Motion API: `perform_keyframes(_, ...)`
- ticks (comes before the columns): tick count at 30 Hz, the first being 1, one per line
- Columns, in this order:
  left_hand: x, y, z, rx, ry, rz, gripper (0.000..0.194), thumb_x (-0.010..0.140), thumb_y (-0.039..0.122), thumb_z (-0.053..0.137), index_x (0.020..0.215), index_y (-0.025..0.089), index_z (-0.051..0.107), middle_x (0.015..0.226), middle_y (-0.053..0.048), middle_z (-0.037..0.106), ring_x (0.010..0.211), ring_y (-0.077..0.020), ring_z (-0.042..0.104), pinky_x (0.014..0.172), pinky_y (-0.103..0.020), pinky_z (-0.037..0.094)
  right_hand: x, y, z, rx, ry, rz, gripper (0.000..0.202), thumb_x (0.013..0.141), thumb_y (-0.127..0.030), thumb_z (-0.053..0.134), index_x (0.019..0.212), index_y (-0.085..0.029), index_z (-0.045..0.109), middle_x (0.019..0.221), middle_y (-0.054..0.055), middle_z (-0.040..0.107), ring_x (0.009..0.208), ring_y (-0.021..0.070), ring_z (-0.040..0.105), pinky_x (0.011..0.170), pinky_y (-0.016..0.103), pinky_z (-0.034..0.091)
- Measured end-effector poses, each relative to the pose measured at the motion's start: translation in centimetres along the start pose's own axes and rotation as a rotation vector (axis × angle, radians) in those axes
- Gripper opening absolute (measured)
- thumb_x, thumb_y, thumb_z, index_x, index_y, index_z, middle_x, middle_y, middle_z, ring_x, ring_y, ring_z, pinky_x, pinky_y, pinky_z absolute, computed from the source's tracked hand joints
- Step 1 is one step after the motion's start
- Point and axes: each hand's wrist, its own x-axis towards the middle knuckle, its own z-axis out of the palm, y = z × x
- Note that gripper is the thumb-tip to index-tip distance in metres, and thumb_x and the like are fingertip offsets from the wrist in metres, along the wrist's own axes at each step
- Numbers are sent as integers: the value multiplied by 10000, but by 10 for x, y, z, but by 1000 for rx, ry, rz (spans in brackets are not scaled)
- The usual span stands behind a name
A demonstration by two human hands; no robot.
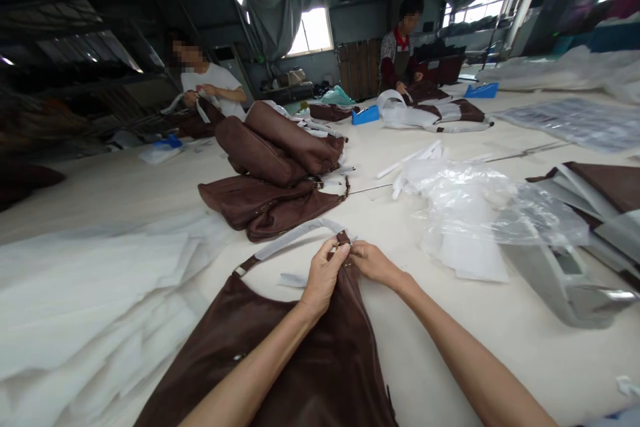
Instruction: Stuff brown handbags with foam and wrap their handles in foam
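A dark brown bag (305, 367) lies on the pale table in front of me, its strap (295, 233) wrapped in whitish material and curving away from me. My left hand (325, 273) pinches the brown strap end (343, 237) at the bag's top right corner, thumb on top. My right hand (371, 261) meets it from the right, fingers bent and pressed together at the same corner. What my right fingertips hold is too small to make out. Small metal fittings show beside the fingers.
More brown bags (280, 147) are heaped beyond my hands. White sheets (90, 293) cover the left side. Clear plastic (490, 207) and grey-wrapped pieces lie right. Blue tape dispensers (365, 115) stand farther back. Two people (217, 83) work across the table.
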Motion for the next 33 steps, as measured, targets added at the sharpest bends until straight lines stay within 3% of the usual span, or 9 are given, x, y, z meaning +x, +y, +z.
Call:
perform_keyframes(4, -8, -2, -1, -165, -51, -149, 464, 801, 627, 626, 980, 208, 539, 995, -84, 735, 651, -140, 569, 625, -260, 456, -38, 4, -4, -120, -98, -29, 242, 916, -286, 574, 690, -201, 597, 573, -19, 581, 596, 175, 585, 737, 333, 473)
perform_keyframes(10, -5, 9, 32, -148, -119, -155, 356, 862, 538, 600, 944, 194, 564, 932, -60, 750, 656, -123, 522, 617, -222, 412, -101, -21, -14, -704, -9, -113, 244, 952, -160, 386, 960, -171, 630, 743, 79, 700, 730, 238, 663, 1075, 546, 294)
perform_keyframes(13, -3, 15, 50, -156, -218, -132, 349, 865, 521, 601, 989, 196, 581, 878, -43, 743, 631, -122, 516, 599, -221, 410, -115, -28, -8, -648, 13, -21, 263, 962, -147, 334, 1005, -161, 593, 809, 92, 702, 715, 234, 665, 841, 381, 476)
perform_keyframes(15, -4, 10, 57, -200, -243, -189, 395, 840, 549, 613, 1017, 197, 580, 774, -19, 715, 565, -120, 506, 525, -216, 381, -123, -25, -6, -536, 41, 19, 242, 970, -170, 346, 1037, -167, 579, 876, 91, 701, 738, 228, 667, 694, 306, 475)
perform_keyframes(18, -8, -6, 60, -290, -202, -315, 477, 766, 592, 651, 1009, 189, 571, 647, 20, 639, 531, -124, 535, 497, -209, 384, -140, -18, -14, -312, 9, -2, 219, 991, -242, 403, 1061, -183, 601, 938, 70, 698, 813, 208, 662, 728, 281, 489)
perform_keyframes(22, -10, -20, 62, -337, -191, -381, 508, 687, 561, 688, 1002, 182, 564, 575, 48, 578, 495, -119, 523, 488, -204, 379, -154, -4, -53, -102, 112, 13, 277, 997, -375, 473, 1139, -218, 651, 1058, 54, 708, 960, 187, 664, 867, 279, 512)
perform_keyframes(27, -8, -19, 67, -351, -199, -387, 445, 681, 516, 670, 951, 177, 570, 544, 51, 552, 467, -107, 480, 476, -204, 359, -128, 40, -127, -509, 517, 35, 409, 972, -425, 466, 1235, -166, 643, 1353, 156, 597, 1315, 295, 501, 1125, 458, 371)
perform_keyframes(30, -8, -21, 67, -366, -194, -373, 434, 700, 512, 657, 964, 180, 568, 572, 42, 571, 486, -112, 496, 482, -207, 361, -103, 64, -159, -776, 366, 164, 589, 926, -443, 523, 1416, -117, 504, 1524, 190, 414, 1467, 358, 266, 1180, 570, 226)
perform_keyframes(33, -8, -26, 66, -371, -194, -355, 460, 715, 535, 655, 994, 182, 562, 594, 32, 595, 504, -118, 508, 491, -211, 367, -88, 75, -174, -825, 189, 223, 593, 914, -508, 537, 1379, -140, 555, 1478, 195, 477, 1413, 367, 374, 1148, 576, 282)
